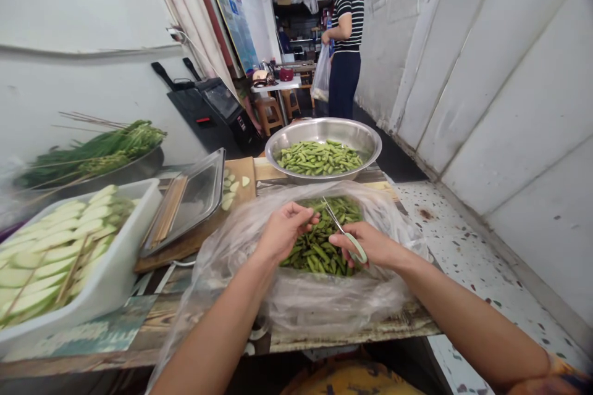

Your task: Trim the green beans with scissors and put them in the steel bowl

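My left hand (283, 231) is closed in a pinch over an open clear plastic bag (324, 296) full of green bean pods (319, 250); what it pinches is too small to make out. My right hand (368, 244) grips green-handled scissors (345, 233), the blades pointing up and left toward my left fingertips. Just beyond the bag stands a wide steel bowl (365, 136) holding more green pods (319, 157).
A white tub (134, 247) of skewered pale vegetable slices sits at the left, a steel tray (204, 188) on a wooden board beside it. A dish of skewered greens (97, 154) is behind. A person in a striped top (347, 31) stands down the narrow aisle. White wall at the right.
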A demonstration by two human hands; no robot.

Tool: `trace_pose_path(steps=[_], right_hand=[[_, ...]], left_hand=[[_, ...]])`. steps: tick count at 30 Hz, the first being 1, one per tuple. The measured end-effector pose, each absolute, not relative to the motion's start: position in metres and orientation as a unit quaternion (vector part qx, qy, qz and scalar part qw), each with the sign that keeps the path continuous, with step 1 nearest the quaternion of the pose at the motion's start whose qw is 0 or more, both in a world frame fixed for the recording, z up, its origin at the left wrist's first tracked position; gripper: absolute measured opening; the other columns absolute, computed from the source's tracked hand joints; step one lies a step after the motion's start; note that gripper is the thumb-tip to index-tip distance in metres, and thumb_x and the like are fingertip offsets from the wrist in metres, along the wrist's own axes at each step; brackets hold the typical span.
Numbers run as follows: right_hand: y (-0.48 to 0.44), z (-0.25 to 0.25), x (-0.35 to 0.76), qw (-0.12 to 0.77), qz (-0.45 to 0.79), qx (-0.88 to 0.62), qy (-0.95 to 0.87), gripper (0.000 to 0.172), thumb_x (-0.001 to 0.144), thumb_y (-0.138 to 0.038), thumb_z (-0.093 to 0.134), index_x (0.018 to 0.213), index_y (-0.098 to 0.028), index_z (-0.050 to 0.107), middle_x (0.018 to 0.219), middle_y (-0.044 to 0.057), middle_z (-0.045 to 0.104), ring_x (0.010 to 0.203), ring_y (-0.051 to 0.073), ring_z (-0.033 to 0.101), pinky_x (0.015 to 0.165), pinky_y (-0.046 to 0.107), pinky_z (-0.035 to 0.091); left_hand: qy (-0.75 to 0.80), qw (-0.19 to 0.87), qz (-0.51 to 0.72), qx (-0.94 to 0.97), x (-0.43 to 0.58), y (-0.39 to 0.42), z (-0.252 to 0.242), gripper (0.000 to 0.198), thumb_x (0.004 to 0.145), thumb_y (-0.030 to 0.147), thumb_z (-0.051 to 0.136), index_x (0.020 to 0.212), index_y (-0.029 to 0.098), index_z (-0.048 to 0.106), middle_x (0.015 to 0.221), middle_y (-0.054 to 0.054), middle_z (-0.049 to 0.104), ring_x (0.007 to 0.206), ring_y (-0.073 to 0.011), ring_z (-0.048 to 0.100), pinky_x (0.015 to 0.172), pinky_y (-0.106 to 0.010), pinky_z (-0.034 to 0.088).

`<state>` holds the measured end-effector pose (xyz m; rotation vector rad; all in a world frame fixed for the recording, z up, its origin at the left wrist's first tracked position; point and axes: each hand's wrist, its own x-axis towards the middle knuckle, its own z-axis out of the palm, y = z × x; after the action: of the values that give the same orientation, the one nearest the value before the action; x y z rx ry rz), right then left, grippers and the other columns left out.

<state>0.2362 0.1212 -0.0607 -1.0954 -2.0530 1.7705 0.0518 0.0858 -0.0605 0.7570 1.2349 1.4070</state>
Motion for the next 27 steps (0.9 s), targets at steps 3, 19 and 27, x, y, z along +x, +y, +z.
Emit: trace_pose_path(steps=[3,19,27], right_hand=[[0.122,-0.062,0.236,0.119,0.602,-0.371,-0.697,0.043,0.075,-0.058,0.057,0.073,-0.015,0.051,0.052,-0.001,0.054,0.041,0.010,0.050,0.029,0.017,0.035],[0.122,-0.061,0.237,0.108,0.584,-0.369,-0.715,0.049,0.073,-0.061,0.056,0.060,-0.015,0.049,0.048,-0.001,0.052,0.038,0.009,0.048,0.031,0.018,0.033],[0.121,-0.058,0.238,0.135,0.567,-0.386,-0.715,0.048,0.071,-0.057,0.060,0.052,-0.016,0.046,0.038,-0.004,0.045,0.033,0.008,0.045,0.035,0.018,0.033]], left_hand=[[0.526,0.522,0.590,0.322,0.054,0.085,-0.060,0.030,0.057,0.029,0.077,0.062,0.012,0.052,0.065,-0.005,0.067,0.062,-0.0115,0.061,0.056,-0.020,0.042],[0.509,0.564,0.560,0.331,0.061,0.082,-0.058,0.033,0.056,0.029,0.078,0.061,0.013,0.050,0.062,-0.003,0.065,0.059,-0.0106,0.060,0.055,-0.020,0.045],[0.522,0.596,0.516,0.325,0.046,0.087,-0.059,0.027,0.060,0.021,0.073,0.076,0.014,0.052,0.070,-0.004,0.064,0.059,-0.0095,0.057,0.055,-0.020,0.043]])
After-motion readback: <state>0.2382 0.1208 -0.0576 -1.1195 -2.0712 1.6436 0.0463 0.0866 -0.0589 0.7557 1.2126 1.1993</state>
